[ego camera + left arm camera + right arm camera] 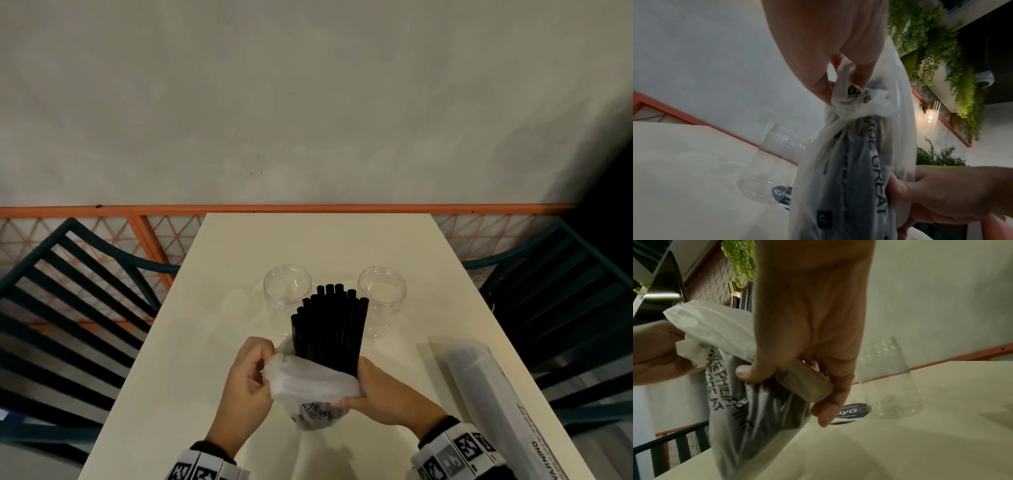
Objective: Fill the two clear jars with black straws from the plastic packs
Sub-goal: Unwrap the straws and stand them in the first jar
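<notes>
A bundle of black straws [329, 325] stands upright out of a plastic pack [308, 383] whose top is rolled down. My left hand [251, 370] pinches the bunched plastic [851, 95] on the left side. My right hand [376, 387] grips the pack and the straws' lower end [797, 386] from the right. Two clear jars stand behind, one left [287, 291] and one right [382, 298] of the straws, both with nothing inside. The left jar [774, 162] and the right jar [890, 382] show in the wrist views.
A second, sealed plastic pack [496, 394] lies at the table's right edge. The cream table [205, 342] has dark slatted chairs on the left [68, 308] and right [565, 308]. A round dark sticker [851, 413] lies on the table by the right jar.
</notes>
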Action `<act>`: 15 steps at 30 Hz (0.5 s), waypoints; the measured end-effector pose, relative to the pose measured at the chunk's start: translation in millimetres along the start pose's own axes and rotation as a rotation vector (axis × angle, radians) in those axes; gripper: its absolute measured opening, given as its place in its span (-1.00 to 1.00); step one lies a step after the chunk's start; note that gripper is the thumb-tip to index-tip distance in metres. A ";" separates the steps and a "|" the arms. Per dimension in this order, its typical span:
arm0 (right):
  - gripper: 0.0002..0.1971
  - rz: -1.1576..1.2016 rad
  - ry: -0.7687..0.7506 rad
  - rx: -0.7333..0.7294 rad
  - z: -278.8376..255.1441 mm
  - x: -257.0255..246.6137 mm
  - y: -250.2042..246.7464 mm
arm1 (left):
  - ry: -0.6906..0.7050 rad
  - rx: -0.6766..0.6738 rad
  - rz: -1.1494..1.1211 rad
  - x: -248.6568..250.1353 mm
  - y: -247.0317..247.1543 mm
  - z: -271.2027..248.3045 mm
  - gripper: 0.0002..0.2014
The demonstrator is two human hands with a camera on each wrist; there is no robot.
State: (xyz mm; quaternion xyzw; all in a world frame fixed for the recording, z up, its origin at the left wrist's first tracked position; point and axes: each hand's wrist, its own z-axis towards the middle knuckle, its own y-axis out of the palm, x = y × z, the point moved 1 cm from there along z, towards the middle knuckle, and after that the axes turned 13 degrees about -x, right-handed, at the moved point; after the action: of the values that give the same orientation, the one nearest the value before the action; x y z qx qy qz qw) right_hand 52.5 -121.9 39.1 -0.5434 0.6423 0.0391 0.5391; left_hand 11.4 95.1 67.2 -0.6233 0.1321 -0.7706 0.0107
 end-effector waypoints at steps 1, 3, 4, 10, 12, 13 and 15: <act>-0.18 -0.010 0.037 0.001 0.2 1.5 -0.4 | -0.017 -0.018 -0.004 1.9 1.5 -1.2 -0.87; -0.17 -0.007 0.080 0.000 0.4 5.8 -0.3 | -0.059 -0.145 -0.078 9.9 0.4 -5.8 -0.72; -0.16 0.005 0.089 0.003 -0.1 7.2 -0.3 | -0.061 -0.227 -0.092 13.6 -1.0 -8.1 -0.62; -0.14 0.124 0.079 0.140 5.5 12.6 6.6 | -0.065 -0.089 0.070 12.4 0.9 -5.7 -0.72; -0.19 0.227 0.060 0.227 5.3 10.2 6.8 | -0.044 0.018 0.153 8.4 5.0 -2.0 -0.77; -0.22 0.268 0.040 0.247 4.4 8.3 6.3 | -0.037 0.070 0.172 6.4 6.4 -1.5 -0.77; -0.31 0.370 -0.049 0.233 1.2 2.1 5.5 | -0.048 0.193 0.177 1.8 5.6 -2.1 -0.75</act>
State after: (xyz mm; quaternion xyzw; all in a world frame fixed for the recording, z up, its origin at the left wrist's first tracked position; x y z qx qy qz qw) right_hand 49.6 -120.3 34.1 -0.3490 0.7179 0.0761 0.5975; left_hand 8.1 89.8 67.3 -0.6237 0.1118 -0.7605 0.1418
